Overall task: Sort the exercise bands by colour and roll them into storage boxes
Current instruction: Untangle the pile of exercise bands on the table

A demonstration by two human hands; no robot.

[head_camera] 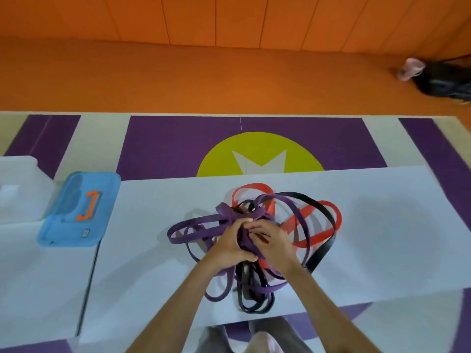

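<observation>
A tangled heap of exercise bands lies in the middle of the white table (369,238). Purple bands (193,222) loop out to the left, red bands (328,225) to the right, and black bands (254,296) trail toward the near edge. Both hands are on top of the heap. My left hand (229,240) grips a bunch of purple band at the centre. My right hand (272,240) pinches the same purple bunch from the right, fingertips almost touching the left hand's.
A blue box lid (76,210) with an orange latch lies at the table's left. Beside it, at the far left edge, stands a translucent white storage box (20,189). A dark bag (443,80) lies on the orange floor, far right.
</observation>
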